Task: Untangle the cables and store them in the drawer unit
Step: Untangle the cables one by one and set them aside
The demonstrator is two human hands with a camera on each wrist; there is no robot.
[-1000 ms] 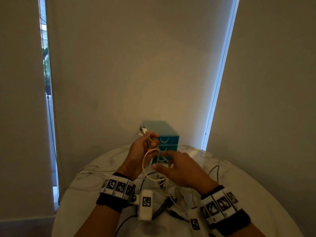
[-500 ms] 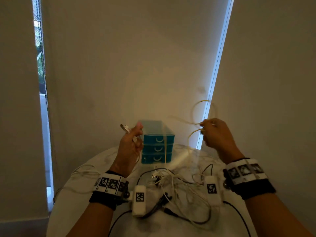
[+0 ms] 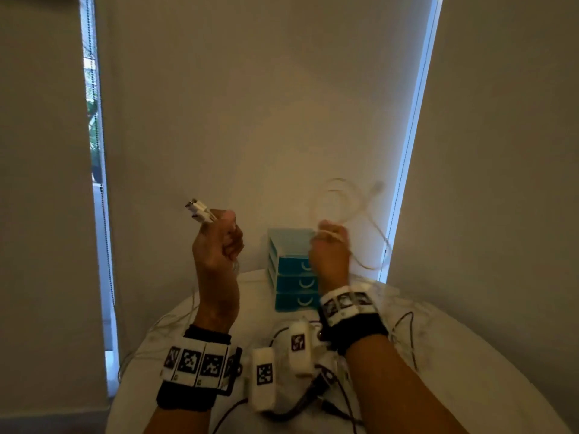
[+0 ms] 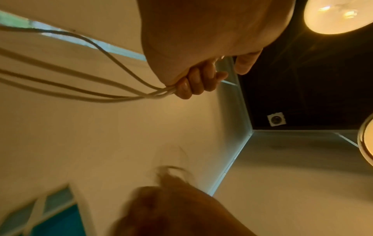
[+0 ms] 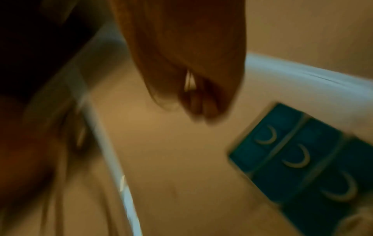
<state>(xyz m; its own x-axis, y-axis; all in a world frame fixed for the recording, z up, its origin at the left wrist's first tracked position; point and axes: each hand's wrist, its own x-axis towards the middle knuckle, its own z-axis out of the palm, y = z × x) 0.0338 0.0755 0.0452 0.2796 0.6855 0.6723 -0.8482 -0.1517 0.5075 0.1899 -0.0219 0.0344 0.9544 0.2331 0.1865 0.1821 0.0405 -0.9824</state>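
Note:
My left hand point(image 3: 219, 242) is raised above the table and grips several white cable ends, whose plugs point(image 3: 197, 211) stick out up and to the left. In the left wrist view its fingers point(image 4: 197, 81) curl round several white cable strands point(image 4: 80, 89). My right hand point(image 3: 329, 249) is raised in front of the teal drawer unit point(image 3: 291, 270) and pinches a thin white cable point(image 3: 347, 202) that loops above it, blurred. All three drawers are closed. A tangle of white and black cables point(image 3: 329, 386) lies on the table under my wrists.
The round white table point(image 3: 454, 355) stands in a corner, with blinds behind and bright window gaps left and right. A bead chain point(image 3: 98, 151) hangs at the left gap. Loose cables trail across the table point(image 3: 407, 333) to the right of my right wrist.
Both hands have risen. My right hand pulled the white cable out to the right, then swung back in front of the drawer unit. My left hand lifted the plug ends higher.

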